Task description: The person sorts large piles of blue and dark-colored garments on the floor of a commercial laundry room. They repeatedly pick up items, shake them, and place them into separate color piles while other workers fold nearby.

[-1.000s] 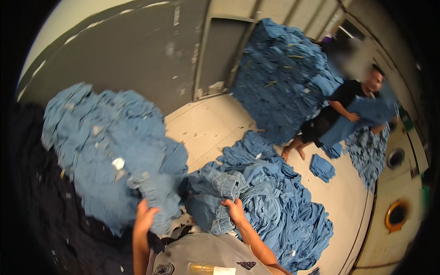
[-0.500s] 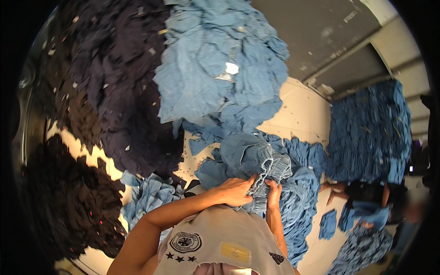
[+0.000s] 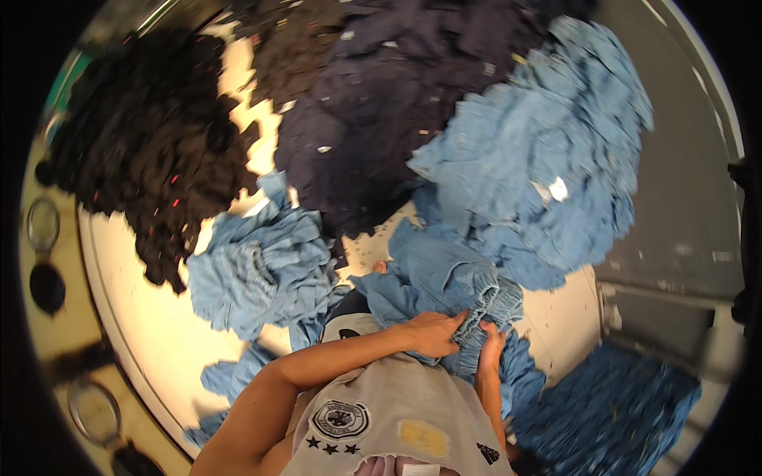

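Head view: a blue garment (image 3: 444,270) with a gathered elastic waistband (image 3: 482,305) is held up against the person's front, just ahead of the pale shirt (image 3: 397,397). The left hand (image 3: 435,335) reaches across the body, its grip closed with the fingertips pinching the near side of the band. The right hand (image 3: 490,347) has its grip closed on the band's other side, thumb lying uppermost. Both hands probably take the band because it is the firmest part and lets the looser cloth spread away beyond it. Holding it close to the belly likely spares the arms some weight.

Heaps crowd the floor (image 3: 131,262) on most sides. A small light-blue pile (image 3: 262,270) lies to the left, a black pile (image 3: 151,135) beyond it, and a dark navy pile (image 3: 373,111) straight ahead. Ahead to the right, a big pale-blue pile (image 3: 548,151) sits just past the garment; whether the two touch I cannot tell. A darker blue pile (image 3: 611,412) fills the lower right. Along the left edge runs a yellowish panel with round rings (image 3: 94,412), and a grey wall (image 3: 675,166) closes off the right. The heaps leave only narrow strips of floor ahead, so footing there looks tight.
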{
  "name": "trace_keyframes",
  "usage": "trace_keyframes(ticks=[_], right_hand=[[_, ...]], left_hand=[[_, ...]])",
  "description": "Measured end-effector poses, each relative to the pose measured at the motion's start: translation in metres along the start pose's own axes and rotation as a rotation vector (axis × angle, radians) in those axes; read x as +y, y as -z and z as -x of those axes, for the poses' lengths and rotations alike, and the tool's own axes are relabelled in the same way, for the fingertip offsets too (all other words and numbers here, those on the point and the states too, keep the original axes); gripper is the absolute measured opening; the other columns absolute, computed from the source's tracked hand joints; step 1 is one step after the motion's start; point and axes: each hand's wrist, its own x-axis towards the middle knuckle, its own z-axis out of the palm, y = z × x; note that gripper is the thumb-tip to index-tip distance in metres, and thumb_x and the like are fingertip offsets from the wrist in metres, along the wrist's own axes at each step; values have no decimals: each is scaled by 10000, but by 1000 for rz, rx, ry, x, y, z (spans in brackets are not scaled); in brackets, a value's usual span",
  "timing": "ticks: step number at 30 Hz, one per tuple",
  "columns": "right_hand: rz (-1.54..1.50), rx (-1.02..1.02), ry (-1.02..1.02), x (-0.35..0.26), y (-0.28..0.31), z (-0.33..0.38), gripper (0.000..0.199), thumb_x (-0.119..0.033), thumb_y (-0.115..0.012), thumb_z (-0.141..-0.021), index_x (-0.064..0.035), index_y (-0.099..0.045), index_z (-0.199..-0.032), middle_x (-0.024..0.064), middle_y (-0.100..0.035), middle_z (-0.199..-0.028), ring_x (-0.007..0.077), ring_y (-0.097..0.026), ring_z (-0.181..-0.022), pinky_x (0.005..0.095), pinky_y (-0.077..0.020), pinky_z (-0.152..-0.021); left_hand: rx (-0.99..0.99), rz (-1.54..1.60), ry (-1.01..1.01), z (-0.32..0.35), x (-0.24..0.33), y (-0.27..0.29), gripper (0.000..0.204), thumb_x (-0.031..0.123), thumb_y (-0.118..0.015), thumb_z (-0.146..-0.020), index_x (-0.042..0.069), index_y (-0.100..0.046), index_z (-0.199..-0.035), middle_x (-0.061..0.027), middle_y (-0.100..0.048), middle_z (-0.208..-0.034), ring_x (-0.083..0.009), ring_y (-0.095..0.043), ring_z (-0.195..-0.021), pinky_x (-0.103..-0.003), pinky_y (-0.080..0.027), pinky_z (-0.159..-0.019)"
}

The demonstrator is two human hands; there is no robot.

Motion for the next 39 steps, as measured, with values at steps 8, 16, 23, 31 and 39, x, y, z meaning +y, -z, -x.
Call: trace_keyframes(ticks=[8, 16, 23, 31, 39], right_hand=[[54, -385, -11, -3, -54, -9, 424, -109, -601, -750, 46, -574, -1143, 125, -634, -1073, 249, -615, -962, 351, -487, -880], [143, -593, 187, -19, -184, 80, 428, -102, -615, -745, 61, -559, -1136, 136, -628, -1073, 244, -612, -942, 336, -478, -879], [267, -1058, 247, -38, -338, 258, 481, -163, -674, -767, 101, -530, -1141, 151, -607, -1115, 225, -577, -996, 316, -450, -897], [-24, -1711, 131, -89, -422, 440, 436, -173, -542, -838, 80, -548, -1193, 159, -648, -1060, 241, -662, -904, 355, -541, -823], [-86, -1672, 6, -2, -479, 421, 314, -162, -585, -837, 39, -625, -1076, 93, -663, -995, 192, -636, -872, 330, -503, -817]], left_hand=[[326, 226, 45, 65, -41, -13, 878, 230, -616, -780, -36, -194, -1502, -248, -661, -884, -396, -650, -851, -454, -505, -776], [691, 282, 50, 194, -97, 3, 847, 244, -622, -767, -26, -264, -1486, -257, -646, -861, -411, -639, -849, -468, -492, -769], [1020, 414, 30, 417, -107, 28, 589, 129, -609, -774, -5, -478, -1332, -183, -640, -781, -213, -593, -641, -365, -489, -626], [1189, 167, 512, 617, 20, 61, 450, 92, -604, -704, -70, -610, -1124, -148, -660, -773, -192, -600, -632, -327, -487, -624], [1224, -231, 781, 606, -29, 33, 638, 202, -611, -763, -100, -474, -1309, -260, -633, -713, -428, -633, -689, -474, -502, -652]])
